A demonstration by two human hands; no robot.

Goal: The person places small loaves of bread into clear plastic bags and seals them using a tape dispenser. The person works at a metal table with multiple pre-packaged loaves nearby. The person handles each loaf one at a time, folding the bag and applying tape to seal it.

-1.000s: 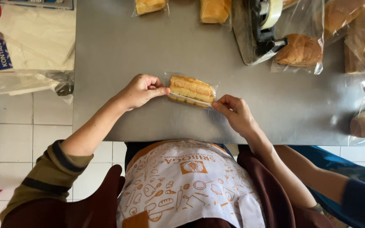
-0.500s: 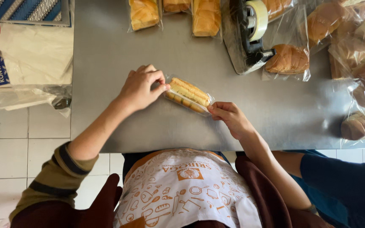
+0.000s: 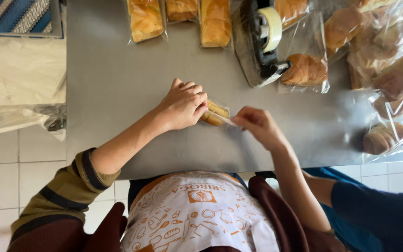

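Left hand curled over the near-left end of the bagged bread slice, fingers closed down on it. The slice sits mid-table, long axis running from that hand rightward and slightly toward the person. Right hand pinches the plastic's far end, it seems, though the film is hard to see. Both hands touch it, the left covering more.

Olive striped sleeve, seemingly printed apron
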